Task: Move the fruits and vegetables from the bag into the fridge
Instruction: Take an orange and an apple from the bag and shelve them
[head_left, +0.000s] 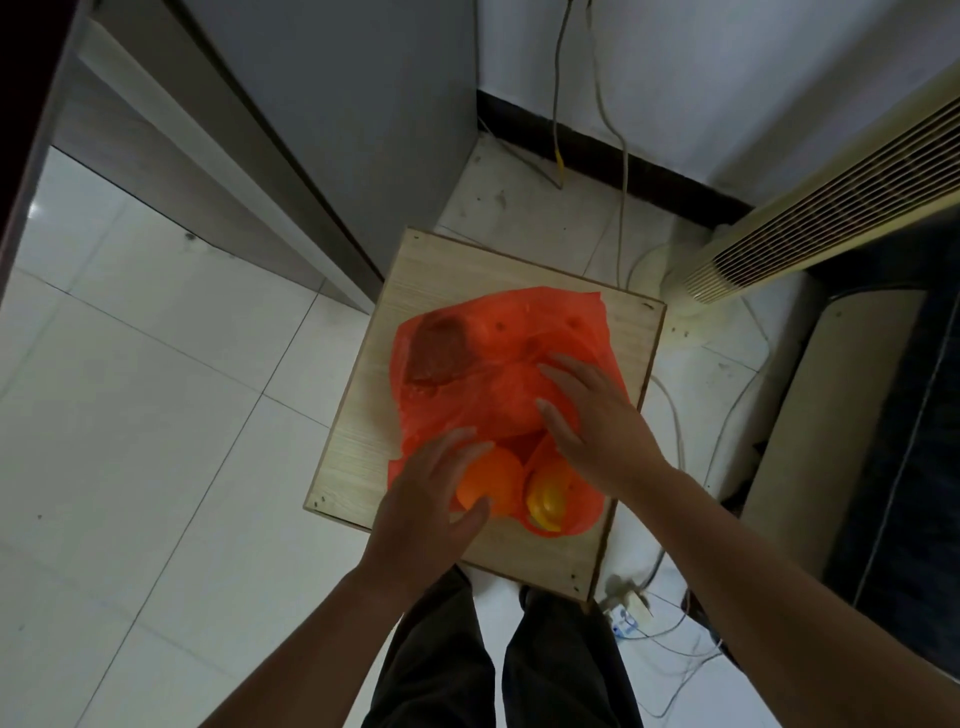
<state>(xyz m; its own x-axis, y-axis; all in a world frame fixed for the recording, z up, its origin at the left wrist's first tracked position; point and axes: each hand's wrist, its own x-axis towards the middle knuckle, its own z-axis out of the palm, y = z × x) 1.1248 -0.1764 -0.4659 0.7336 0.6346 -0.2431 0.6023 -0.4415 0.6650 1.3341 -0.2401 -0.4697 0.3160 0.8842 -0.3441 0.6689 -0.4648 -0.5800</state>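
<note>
Orange-red plastic, thin and crumpled: the bag spread flat across a pale wooden board set on white floor tiles, mouth turned toward the wearer. Only one view, from the head, looking straight down.

Left hand curled around an orange fruit at the bag's mouth, fingers over the far side and thumb under the near side; closed on the fruit as far as can be judged, though whether lifted clear of the plastic cannot be told. Just to the right of that grip, touching or nearly so, a yellow fruit sitting in the open lip of the bag. Beyond the grip, up and slightly left, a dark reddish lump showing through the plastic, deeper in the bag; kind unclear.

Right hand laid flat on top of the bag, fingers spread and apart, clamped on nothing, pressing the plastic down just beyond the yellow fruit.

Grey fridge standing beyond and left of the board, door side not readable from here. To the right, a slatted cream fan and loose cables on the floor.

Deciding relation: orange fruit already inside the left grip, yellow one nearer the right hand. Round fruit, no long axis to mind. Probable next need: draw the orange toward the body and out of the mouth while the flat hand pins the bag.
</note>
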